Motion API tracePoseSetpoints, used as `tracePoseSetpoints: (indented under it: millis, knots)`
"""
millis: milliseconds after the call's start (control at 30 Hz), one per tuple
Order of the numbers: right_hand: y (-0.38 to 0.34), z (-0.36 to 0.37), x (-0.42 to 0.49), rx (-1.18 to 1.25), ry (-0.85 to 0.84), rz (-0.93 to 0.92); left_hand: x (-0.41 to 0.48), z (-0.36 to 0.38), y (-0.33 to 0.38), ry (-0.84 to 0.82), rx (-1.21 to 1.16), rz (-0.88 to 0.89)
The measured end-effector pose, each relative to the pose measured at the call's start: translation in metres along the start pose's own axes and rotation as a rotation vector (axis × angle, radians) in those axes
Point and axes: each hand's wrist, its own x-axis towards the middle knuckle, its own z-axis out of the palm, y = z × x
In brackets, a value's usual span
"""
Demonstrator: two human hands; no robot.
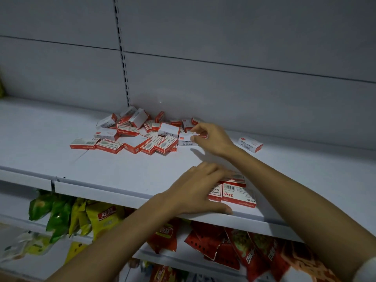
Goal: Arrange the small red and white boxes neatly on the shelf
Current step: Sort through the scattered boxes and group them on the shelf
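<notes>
Several small red and white boxes (142, 135) lie jumbled in a heap at the back of the white shelf (122, 167). My right hand (211, 137) reaches to the heap's right edge and pinches a white-sided box (186, 139) between thumb and fingers. My left hand (199, 186) lies flat with straight fingers on a small group of boxes (238, 195) set side by side near the shelf's front edge, partly covering them. One lone box (250, 144) sits apart on the right.
The grey back panel (223, 88) with a slotted upright (122, 53) closes the shelf behind. Below the shelf's front lip hang green and yellow snack bags (71, 216) on the left and red snack bags (234, 247) on the right.
</notes>
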Motion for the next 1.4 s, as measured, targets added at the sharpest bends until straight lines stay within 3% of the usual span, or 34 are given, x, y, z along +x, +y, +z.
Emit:
tracePoseSetpoints:
  millis: [200,367,633,900,1133,1333,1400]
  knots:
    - [0.013,-0.012,-0.007,-0.014,0.032,0.02,-0.014,-0.013,-0.03,-0.049,-0.139,-0.026]
    - [0.017,-0.02,-0.014,0.001,0.055,0.021,0.003,-0.01,-0.019,0.139,-0.163,-0.02]
    - [0.031,-0.044,-0.038,0.072,0.019,0.034,0.04,0.016,0.019,-0.12,0.05,-0.053]
    - [0.048,-0.04,-0.06,0.135,0.025,0.072,0.034,0.01,0.016,-0.184,0.185,-0.091]
    - [0.044,-0.026,-0.046,0.111,0.016,0.074,-0.001,-0.03,-0.024,-0.269,0.275,-0.277]
    - [0.028,-0.001,-0.018,0.02,-0.001,0.052,-0.025,-0.046,-0.055,-0.268,0.249,-0.263]
    - [0.025,0.008,-0.002,-0.049,0.0,0.038,-0.027,-0.047,-0.059,-0.199,0.157,-0.272]
